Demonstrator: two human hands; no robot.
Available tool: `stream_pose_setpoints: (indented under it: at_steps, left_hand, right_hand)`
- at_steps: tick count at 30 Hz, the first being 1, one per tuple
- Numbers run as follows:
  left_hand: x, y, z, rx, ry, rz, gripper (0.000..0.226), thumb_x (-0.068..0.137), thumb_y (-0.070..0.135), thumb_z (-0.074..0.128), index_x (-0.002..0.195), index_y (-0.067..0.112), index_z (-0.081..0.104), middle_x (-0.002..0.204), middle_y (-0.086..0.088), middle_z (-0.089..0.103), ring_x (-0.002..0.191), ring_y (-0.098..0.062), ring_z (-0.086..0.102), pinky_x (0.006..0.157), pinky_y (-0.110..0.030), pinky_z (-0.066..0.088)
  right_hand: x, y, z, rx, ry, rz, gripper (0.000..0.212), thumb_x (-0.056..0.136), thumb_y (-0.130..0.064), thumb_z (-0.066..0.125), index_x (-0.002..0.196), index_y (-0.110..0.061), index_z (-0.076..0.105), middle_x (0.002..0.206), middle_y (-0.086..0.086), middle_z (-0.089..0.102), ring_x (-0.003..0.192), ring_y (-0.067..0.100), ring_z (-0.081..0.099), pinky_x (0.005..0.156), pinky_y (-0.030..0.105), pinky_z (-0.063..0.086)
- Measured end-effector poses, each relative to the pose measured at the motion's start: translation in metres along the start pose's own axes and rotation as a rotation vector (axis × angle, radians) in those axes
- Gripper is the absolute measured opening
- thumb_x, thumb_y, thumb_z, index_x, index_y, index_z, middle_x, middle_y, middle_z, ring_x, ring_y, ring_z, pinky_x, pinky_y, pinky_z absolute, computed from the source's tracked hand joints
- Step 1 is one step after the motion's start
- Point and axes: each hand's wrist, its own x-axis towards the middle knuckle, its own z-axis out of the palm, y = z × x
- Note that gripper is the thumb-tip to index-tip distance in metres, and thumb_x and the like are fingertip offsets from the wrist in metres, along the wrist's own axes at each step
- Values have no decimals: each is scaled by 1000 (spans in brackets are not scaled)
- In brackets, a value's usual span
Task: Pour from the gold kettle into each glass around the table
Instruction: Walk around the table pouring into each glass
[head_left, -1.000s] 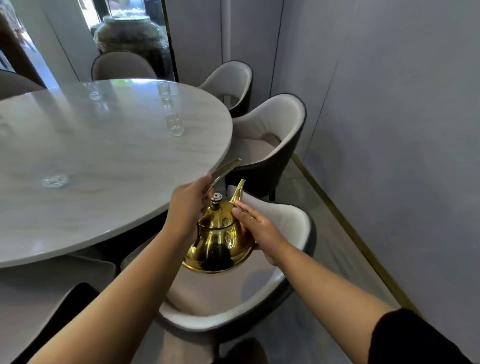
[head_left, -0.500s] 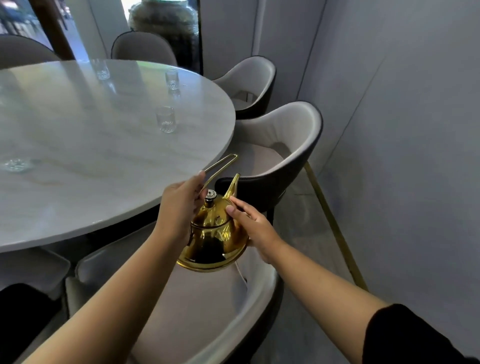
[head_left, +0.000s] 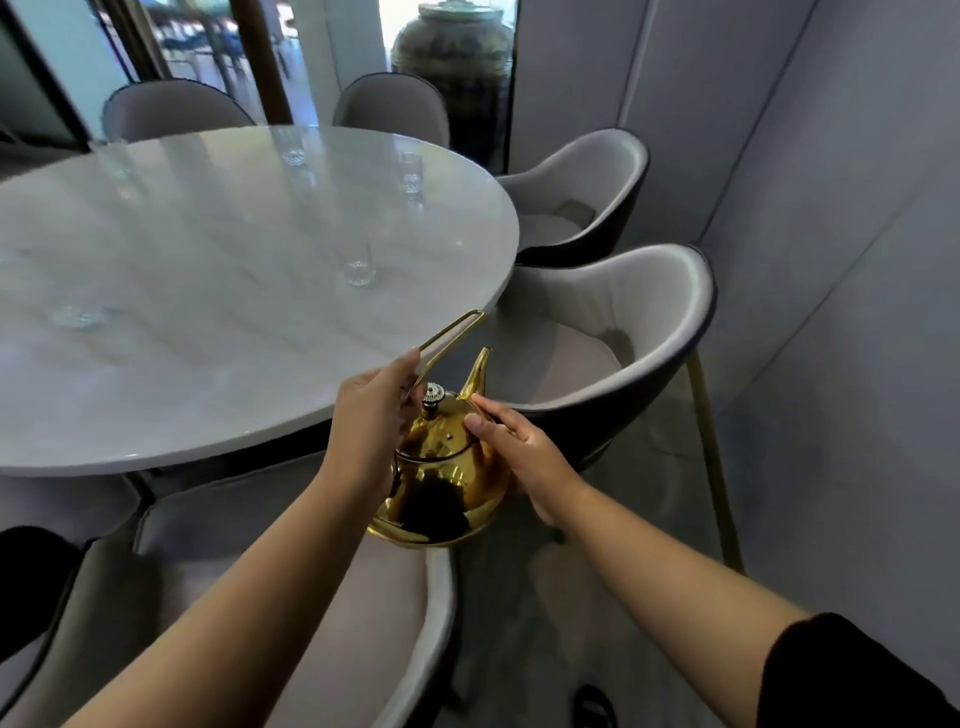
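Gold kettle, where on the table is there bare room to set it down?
The near table edge beside the left hand is bare, between the near glass and the flat glass. The far rim holds glasses. The gold kettle hangs off-table.

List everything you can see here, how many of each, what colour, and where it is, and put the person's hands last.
kettle: one, gold, held off the table's near edge above a chair seat
glasses: at least four, clear, on the tabletop; nearest, two at the far side, one low at the left
table: one, white marble, oval, left and centre
chairs: six in view, beige with dark backs, around the table; closest to the kettle's spout
big jar: one, dark, by the far window
left hand: on the kettle's handle
right hand: steadying the kettle's body near the spout
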Motion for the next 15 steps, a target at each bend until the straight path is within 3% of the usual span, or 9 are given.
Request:
stream_pose_setpoints:
  at_steps: [6, 9, 15]
  left_hand:
    - [18, 1, 76, -44, 149, 3, 58, 94, 31, 50, 36, 25, 57, 45, 9, 44, 35, -2, 32, 49, -21, 27]
    - [31, -2, 102, -80, 242, -10, 54, 94, 30, 50, 41, 24, 57, 45, 9, 46, 35, -2, 34, 45, -19, 28]
    - [69, -9, 122, -145, 390, -53, 51, 93, 29, 53, 43, 23, 56, 42, 10, 49, 36, 0, 37, 55, -24, 33]
  right_hand:
    - [39, -26, -81, -100, -163, 16, 66, 73, -56, 70, 133, -38, 53, 130, 0, 60, 119, 19, 56, 103, 41, 46]
    - [60, -36, -108, -140, -226, 16, 62, 74, -54, 70, 131, -37, 56, 127, -1, 62, 117, 18, 58, 98, 37, 49]
    - [111, -42, -128, -169, -343, 23, 52, 78, -49, 70, 128, -37, 59, 123, -3, 64, 110, 12, 61, 78, 19, 52]
